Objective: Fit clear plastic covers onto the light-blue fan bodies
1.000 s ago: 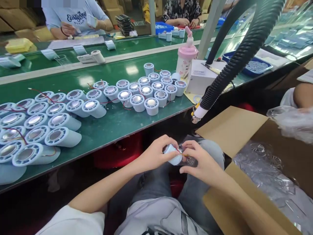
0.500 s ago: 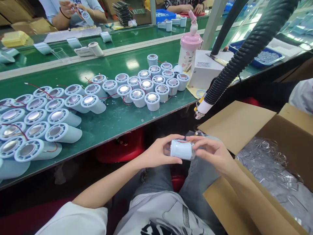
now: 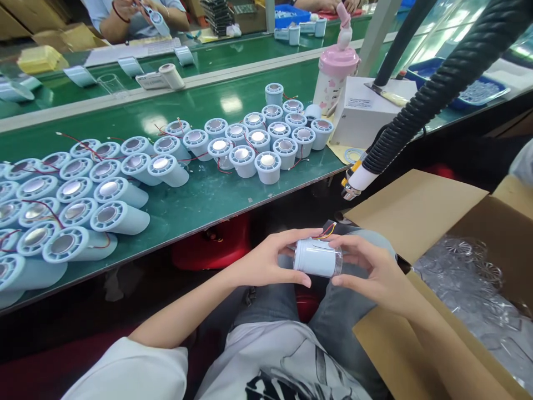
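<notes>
Above my lap, a light-blue cylindrical housing (image 3: 313,258) lies on its side between my two hands. A clear plastic sleeve (image 3: 337,261) surrounds it and sticks out at its right end. My left hand (image 3: 283,258) grips the left end, thumb below and fingers above. At the other end, my right hand (image 3: 366,264) holds the sleeve with its thumb under and fingers on top. Red and yellow wires (image 3: 328,231) with a small connector rise from the top edge. Several similar blue housings (image 3: 120,218) stand on the green bench to the left.
An open cardboard box (image 3: 416,214) at my right holds clear plastic parts (image 3: 470,283). A black corrugated hose (image 3: 428,105) hangs over the bench edge (image 3: 233,215). Behind stand a white metal box (image 3: 358,119) and a pink-lidded cup (image 3: 333,72). Across the bench, a co-worker's hands (image 3: 133,8) hold a part.
The clear sleeve's end shows more plainly beyond the housing, and my right-hand fingers have spread around it. The wires now stand out above. The whole view has shifted slightly.
</notes>
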Motion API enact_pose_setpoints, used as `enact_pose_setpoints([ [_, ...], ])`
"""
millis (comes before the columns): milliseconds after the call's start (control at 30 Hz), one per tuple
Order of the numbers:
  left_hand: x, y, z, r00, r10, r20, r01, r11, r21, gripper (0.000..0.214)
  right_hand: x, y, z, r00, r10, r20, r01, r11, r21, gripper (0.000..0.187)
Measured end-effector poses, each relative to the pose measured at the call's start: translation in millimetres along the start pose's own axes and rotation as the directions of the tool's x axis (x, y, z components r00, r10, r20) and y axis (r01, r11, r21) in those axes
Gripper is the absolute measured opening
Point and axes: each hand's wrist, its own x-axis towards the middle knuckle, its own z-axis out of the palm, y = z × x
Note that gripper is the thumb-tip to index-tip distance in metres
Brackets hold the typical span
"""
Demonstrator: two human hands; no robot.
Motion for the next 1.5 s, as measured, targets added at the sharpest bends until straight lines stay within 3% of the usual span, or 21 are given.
enact_pose_setpoints([
  [333,-2.7,1.7,-1.2,0.997,0.075,0.018,-0.077,0.992,0.099,0.076,0.5,2.6,0.7,0.985,0.147,0.091,-0.167,0.942,0.290,0.038],
  [700,-1.3,0.7,-1.6,0.992,0.119,0.043,-0.124,0.981,0.146,0.074,2.0,4.5,3.9,0.934,0.344,0.092,-0.346,0.815,0.464,0.037],
  [967,0.4,-1.7,-0.4,0.987,0.155,0.050,-0.160,0.980,0.115,0.074,5.0,-0.2,10.3,0.892,0.417,0.176,-0.447,0.745,0.495,0.047],
  [1167,2.1,-5.8,0.6,0.976,0.209,0.060,-0.213,0.975,0.064,0.076,5.6,4.0,12.9,0.859,0.442,0.259,-0.506,0.647,0.571,0.053],
  [1367,1.2,-1.4,3.1,0.982,0.182,0.042,-0.185,0.977,0.105,0.069,8.1,4.4,13.5,0.785,0.497,0.370,-0.613,0.537,0.580,0.066],
  [1433,-0.2,1.1,4.5,0.990,0.139,0.025,-0.141,0.984,0.108,0.064,7.7,5.9,14.9,0.768,0.506,0.393,-0.637,0.540,0.550,0.071],
  [1500,-1.7,3.1,5.8,0.997,0.078,0.002,-0.078,0.992,0.096,0.062,5.6,10.1,16.0,0.791,0.482,0.376,-0.611,0.606,0.509,0.074],
])
